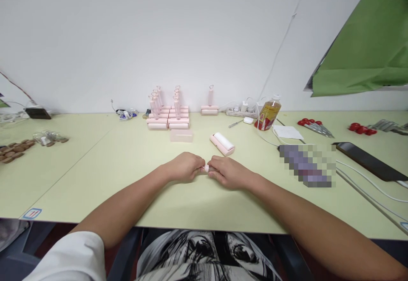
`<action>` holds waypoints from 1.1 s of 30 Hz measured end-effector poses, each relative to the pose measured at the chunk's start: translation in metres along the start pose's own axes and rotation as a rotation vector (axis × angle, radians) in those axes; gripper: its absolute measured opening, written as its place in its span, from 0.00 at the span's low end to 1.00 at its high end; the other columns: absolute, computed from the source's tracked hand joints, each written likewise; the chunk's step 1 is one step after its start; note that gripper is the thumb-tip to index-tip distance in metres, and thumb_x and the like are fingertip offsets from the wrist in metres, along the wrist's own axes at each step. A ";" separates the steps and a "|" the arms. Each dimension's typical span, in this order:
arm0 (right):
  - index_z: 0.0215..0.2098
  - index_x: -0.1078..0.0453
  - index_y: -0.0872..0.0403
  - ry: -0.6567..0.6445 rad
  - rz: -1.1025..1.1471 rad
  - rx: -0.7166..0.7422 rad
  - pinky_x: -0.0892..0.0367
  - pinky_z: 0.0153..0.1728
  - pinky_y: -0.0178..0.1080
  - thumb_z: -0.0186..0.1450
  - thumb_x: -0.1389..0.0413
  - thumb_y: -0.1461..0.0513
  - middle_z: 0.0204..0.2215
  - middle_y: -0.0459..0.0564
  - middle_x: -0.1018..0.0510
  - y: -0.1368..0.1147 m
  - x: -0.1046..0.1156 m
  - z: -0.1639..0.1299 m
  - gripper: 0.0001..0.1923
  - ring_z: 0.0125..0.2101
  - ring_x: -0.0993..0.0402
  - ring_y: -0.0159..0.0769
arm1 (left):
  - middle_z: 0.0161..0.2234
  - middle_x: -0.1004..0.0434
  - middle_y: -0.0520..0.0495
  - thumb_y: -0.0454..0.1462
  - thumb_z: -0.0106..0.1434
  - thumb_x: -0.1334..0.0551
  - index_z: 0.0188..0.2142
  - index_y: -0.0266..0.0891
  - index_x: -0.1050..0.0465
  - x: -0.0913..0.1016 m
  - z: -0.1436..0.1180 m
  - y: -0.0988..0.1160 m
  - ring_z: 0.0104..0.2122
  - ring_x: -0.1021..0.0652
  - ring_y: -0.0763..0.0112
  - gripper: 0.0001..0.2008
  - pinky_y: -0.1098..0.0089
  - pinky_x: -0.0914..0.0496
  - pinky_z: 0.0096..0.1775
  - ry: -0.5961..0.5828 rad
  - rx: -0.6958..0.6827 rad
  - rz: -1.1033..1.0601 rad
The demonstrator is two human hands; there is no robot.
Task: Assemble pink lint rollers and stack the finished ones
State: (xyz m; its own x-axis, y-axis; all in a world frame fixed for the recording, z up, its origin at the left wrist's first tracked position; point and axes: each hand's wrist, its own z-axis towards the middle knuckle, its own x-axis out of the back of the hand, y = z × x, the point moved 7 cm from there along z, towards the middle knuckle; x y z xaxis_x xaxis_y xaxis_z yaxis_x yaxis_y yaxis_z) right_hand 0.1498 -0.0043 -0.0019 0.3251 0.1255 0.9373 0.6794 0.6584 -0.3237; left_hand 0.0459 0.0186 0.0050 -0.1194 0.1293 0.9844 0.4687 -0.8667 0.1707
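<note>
A pale yellow-green surface (105, 179) runs along a plain white wall, seen from above by the person seated at it. Nearest the camera, the left hand (185, 167) and the right hand (228, 172) rest on the surface with knuckles up and fingertips meeting — both are curled closed around a small pink piece (205, 168), of which only a short bit shows between them. Just beyond the hands lies a pink lint roller with a white roll (222, 143), angled on its side, and to its left a flat pink cover (181, 135). Farther back, near the wall, stands a stack of pink rollers with upright handles (168, 113), with a single one (209, 106) apart to its right. To the right of these are a power strip (240, 112), a bottle of amber liquid (268, 113) and, farther right, red-handled scissors (314, 126) — a dark phone (369, 162) lies near the right edge.
</note>
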 end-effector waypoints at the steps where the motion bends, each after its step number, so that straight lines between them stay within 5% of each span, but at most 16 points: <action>1: 0.37 0.33 0.57 -0.002 0.000 0.000 0.40 0.34 0.38 0.68 0.51 0.62 0.33 0.52 0.30 0.000 0.000 0.000 0.07 0.33 0.33 0.37 | 0.28 0.25 0.49 0.38 0.66 0.47 0.28 0.39 0.35 0.000 0.000 0.000 0.27 0.29 0.69 0.11 0.69 0.43 0.28 0.001 0.001 0.001; 15: 0.35 0.34 0.56 0.009 0.012 -0.016 0.42 0.32 0.37 0.67 0.50 0.61 0.32 0.51 0.31 0.002 -0.001 -0.001 0.06 0.31 0.34 0.35 | 0.29 0.25 0.49 0.41 0.68 0.49 0.28 0.39 0.34 -0.001 0.001 -0.001 0.27 0.28 0.69 0.14 0.69 0.43 0.29 0.012 0.018 -0.005; 26: 0.34 0.33 0.55 -0.001 0.026 -0.045 0.44 0.31 0.36 0.67 0.50 0.59 0.31 0.51 0.29 0.010 0.001 0.001 0.09 0.30 0.35 0.35 | 0.30 0.25 0.49 0.45 0.69 0.49 0.32 0.39 0.31 -0.009 0.001 -0.012 0.28 0.29 0.70 0.16 0.71 0.41 0.30 0.018 0.038 -0.256; 33: 0.50 0.31 0.54 -0.040 0.157 -0.138 0.41 0.32 0.36 0.63 0.43 0.57 0.37 0.53 0.24 0.017 0.010 -0.001 0.19 0.34 0.30 0.39 | 0.29 0.26 0.49 0.44 0.68 0.49 0.32 0.39 0.30 -0.006 0.002 -0.018 0.27 0.30 0.70 0.16 0.71 0.42 0.29 0.020 0.084 -0.297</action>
State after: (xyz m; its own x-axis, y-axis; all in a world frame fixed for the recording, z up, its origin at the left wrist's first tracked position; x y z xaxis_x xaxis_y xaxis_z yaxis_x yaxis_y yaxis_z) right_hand 0.1650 0.0077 0.0017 0.4094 0.2495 0.8776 0.7070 0.5212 -0.4781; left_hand 0.0396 0.0341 -0.0041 -0.2785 0.3607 0.8902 0.4813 -0.7496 0.4543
